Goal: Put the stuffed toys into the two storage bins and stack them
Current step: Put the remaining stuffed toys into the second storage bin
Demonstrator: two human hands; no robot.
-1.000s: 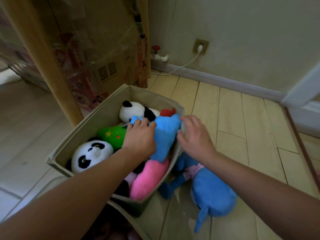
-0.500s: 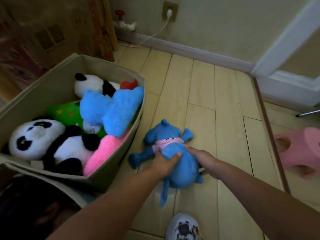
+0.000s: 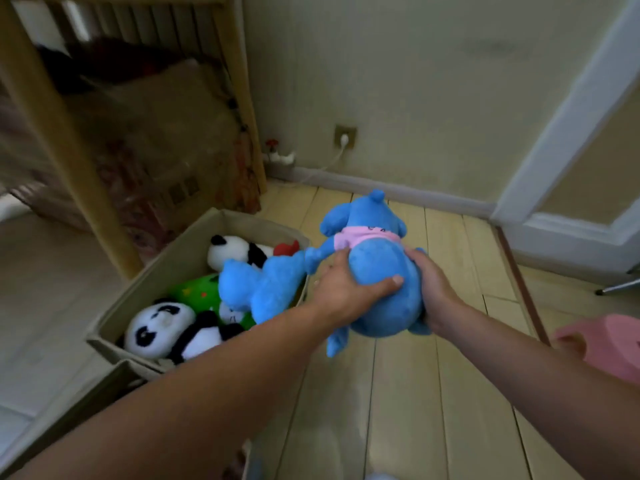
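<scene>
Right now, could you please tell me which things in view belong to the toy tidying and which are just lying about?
Job:
- blue plush toy in a pink shirt, held by left hand and right hand
- beige fabric storage bin of plush toys

Lying about:
- pink plastic stool
- white plug in the wall socket

No text or label here is legible.

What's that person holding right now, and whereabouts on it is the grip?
A blue stuffed toy in a pink shirt, held by both hands around its round lower body: the left hand on one side, the right hand on the other.
</scene>
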